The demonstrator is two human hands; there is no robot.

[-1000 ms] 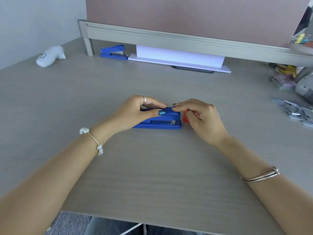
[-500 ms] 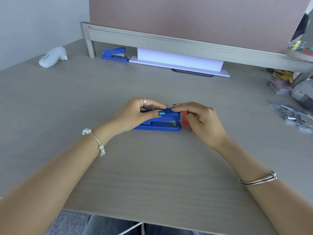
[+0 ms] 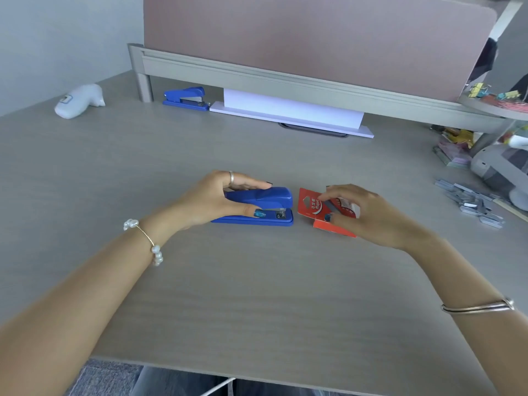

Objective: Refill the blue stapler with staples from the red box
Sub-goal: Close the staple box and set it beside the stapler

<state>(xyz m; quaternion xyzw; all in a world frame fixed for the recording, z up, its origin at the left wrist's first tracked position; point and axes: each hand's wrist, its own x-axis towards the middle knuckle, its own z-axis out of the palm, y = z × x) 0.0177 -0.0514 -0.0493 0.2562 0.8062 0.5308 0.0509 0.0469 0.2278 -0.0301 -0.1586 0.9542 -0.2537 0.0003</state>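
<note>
Blue stapler lies closed at the middle of the grey counter, gripped around its rear by the left hand. Just beside its nose, not touching, the right hand pinches the red staple box, tilted, one corner on the counter. Loose staple strips lie far right.

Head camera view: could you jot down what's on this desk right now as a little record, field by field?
setting: grey wood-grain desk
left hand: grips closed blue plastic stapler, lying flat
right hand: holds red cardboard staple box just right of that stapler, apart from it
far edge: second blue stapler, white paper stack
far left: white plastic object
right side: loose silver staple strips
</note>
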